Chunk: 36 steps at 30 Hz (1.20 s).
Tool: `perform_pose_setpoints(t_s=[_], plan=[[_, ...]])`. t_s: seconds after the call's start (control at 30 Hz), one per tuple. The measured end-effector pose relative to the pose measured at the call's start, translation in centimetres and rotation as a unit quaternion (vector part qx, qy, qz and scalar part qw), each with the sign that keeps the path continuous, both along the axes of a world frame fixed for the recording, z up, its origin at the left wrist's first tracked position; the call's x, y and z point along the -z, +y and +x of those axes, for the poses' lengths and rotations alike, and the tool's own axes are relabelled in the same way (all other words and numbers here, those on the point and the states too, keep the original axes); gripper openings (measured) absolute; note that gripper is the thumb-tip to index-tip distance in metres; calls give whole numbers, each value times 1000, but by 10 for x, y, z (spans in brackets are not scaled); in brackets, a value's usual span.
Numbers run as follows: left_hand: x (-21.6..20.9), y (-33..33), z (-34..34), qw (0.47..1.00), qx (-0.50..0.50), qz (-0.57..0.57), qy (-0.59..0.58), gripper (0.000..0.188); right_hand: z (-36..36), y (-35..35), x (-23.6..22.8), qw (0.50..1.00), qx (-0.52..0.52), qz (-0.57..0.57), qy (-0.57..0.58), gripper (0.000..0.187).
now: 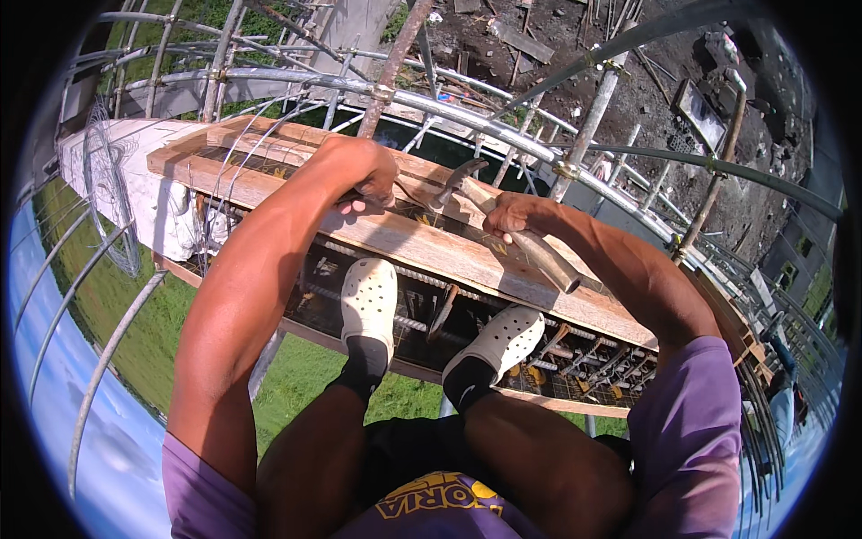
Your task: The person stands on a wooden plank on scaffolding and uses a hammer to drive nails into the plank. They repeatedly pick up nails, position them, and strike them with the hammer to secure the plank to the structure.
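Note:
My right hand (512, 217) is wrapped round the wooden handle of a claw hammer (549, 260). The hammer's metal head points away to the upper left, above the formwork planks. Left of that head, my left hand (364, 180) is bent down with curled fingers at a long wooden plank (404, 235). A thin dark piece shows between this hand and the hammer head; whether the fingers grip it I cannot tell. Beneath the planks, ribbed steel bars (440, 313) run through the open formwork.
My feet in white clogs (370, 292) stand over the rebar. Metal scaffold pipes (503, 135) cross beyond the planks. Loose wire (112, 193) hangs at the left by a pale concrete beam (162, 184). Grass (314, 386) lies far below; rubble covers the ground upper right.

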<state>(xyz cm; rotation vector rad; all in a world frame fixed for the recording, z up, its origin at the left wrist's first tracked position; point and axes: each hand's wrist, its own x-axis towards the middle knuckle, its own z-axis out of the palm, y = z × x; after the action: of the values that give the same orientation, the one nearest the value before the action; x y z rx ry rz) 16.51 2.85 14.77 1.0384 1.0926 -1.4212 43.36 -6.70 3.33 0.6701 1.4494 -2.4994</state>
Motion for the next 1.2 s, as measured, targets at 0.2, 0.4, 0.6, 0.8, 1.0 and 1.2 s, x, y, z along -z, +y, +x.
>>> perform_pose_setpoints(t_s=[0.2, 0.4, 0.6, 0.8, 1.0, 1.2], plan=[[4, 11, 11, 987, -72, 145, 12, 10, 38, 34, -14, 949, 175, 48, -258, 24], [14, 19, 61, 948, 303, 87, -29, 12, 41, 68, -39, 843, 411, 78, -338, 25], [28, 15, 62, 939, 282, 197, -3, 14, 14, -29, -7, 949, 140, -276, -60, 21], [37, 22, 61, 945, 197, 261, 4, 21, 58, 55, 3, 934, 179, 6, -308, 22], [21, 28, 102, 942, 213, 258, -29, 26, 41, 74, -15, 823, 477, 22, -308, 13], [38, 28, 68, 917, 288, 263, -85, 29, 15, -7, -4, 973, 165, -99, -124, 15]])
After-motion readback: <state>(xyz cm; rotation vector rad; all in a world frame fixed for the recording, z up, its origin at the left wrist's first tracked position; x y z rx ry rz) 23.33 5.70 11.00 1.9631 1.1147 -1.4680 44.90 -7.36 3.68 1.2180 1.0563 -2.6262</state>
